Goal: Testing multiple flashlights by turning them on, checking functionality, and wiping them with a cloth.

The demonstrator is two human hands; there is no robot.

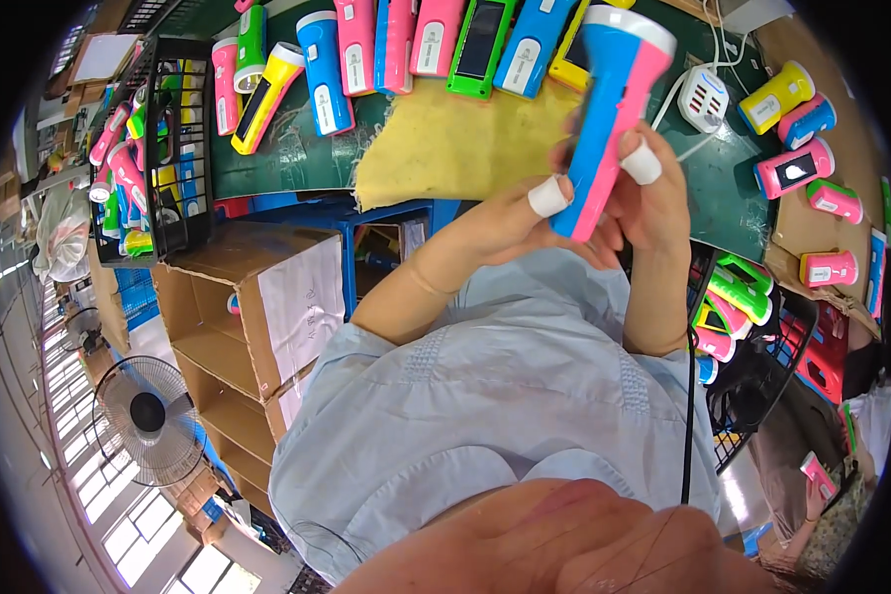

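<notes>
A blue and pink flashlight point(600, 129) with a wide white-rimmed head is held up over the table's near edge, head end pointing away from me. My left hand point(513, 220) is closed on its narrow lower end, thumb along the blue side. My right hand point(661, 203) grips the pink side, its thumb near the middle of the body. White tape point(643, 162) wraps each thumb. Some fingers are hidden behind the flashlight. Beneath and beyond it lies a yellow cloth point(436, 148) on the green tabletop point(287, 168).
Several flashlights, among them a green one point(480, 45), line the table's far side. A black crate point(183, 148) of flashlights stands at the left, another basket point(733, 441) at the right. A white multi-port charger point(703, 99) trails cables. Cardboard shelves point(213, 332) and a fan point(148, 411) are at left.
</notes>
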